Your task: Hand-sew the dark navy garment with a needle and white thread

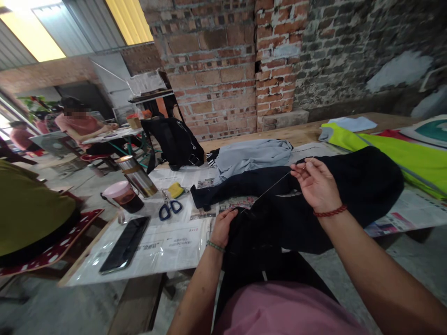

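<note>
Stitching seems underway: the left hand (pixel 223 226) pinches black cloth (pixel 256 239), the right hand (pixel 317 184) grips taut thread (pixel 272 189); next calls for a steady pull.

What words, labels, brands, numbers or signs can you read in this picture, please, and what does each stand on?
None can be read with certainty.
Newspaper by the phone: printed characters, some larger, too blurred to read.
Newspaper at the right: print too blurred to read.
Bag: a small pale mark, too small to read.
Black cloth: no lettering visible.
</note>
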A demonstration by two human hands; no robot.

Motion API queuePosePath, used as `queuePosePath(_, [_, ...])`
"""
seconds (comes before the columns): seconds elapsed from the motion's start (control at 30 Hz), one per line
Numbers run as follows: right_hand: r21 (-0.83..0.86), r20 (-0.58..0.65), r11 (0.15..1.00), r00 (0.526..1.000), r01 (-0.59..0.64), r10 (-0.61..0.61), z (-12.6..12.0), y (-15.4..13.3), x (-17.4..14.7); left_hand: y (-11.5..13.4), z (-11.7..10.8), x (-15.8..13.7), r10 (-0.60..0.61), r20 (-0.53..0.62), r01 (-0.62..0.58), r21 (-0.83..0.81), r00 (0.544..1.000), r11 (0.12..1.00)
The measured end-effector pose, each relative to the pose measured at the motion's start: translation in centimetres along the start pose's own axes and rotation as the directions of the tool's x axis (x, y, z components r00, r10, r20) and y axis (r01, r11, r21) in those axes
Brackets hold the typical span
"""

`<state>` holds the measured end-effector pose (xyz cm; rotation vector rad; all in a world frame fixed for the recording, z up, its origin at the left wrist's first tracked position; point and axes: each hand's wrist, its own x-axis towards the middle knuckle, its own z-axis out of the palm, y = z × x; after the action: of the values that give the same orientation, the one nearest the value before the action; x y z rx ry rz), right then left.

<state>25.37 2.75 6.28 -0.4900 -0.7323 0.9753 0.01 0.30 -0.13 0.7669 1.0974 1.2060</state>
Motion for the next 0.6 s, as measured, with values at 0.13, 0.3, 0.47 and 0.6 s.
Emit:
queuePosePath(0.13, [-0.053, -0.059, 0.992, 0.991, 0.116, -0.119, -0.9, -0.4, 0.2, -0.1, -0.2, 0.1, 0.013, 0.008, -0.013, 0.009, 1.000, 1.000])
queuePosePath(0.3, [-0.161, -0.137, 0.958, 0.955, 0.239, -0.261, -1.8, -0.4, 0.5, -0.1, -0.2, 0.2, 0.023, 0.004, -0.023, 0.037, 1.000, 0.999])
queuePosePath(0.47, [-0.277, -0.094, 0.951, 0.981, 0.140, -0.171, -1.3, -0.2, -1.1, -0.1, -0.1, 0.3, 0.022, -0.003, -0.022, 0.017, 1.000, 1.000])
queuePosePath(0.6, [-0.478, 0.084, 0.874, 0.986, -0.087, 0.144, 1.0, 1.6, -5.6, -0.1, -0.3, 0.4, 0.094, -0.036, -0.093, 0.018, 0.995, 0.995])
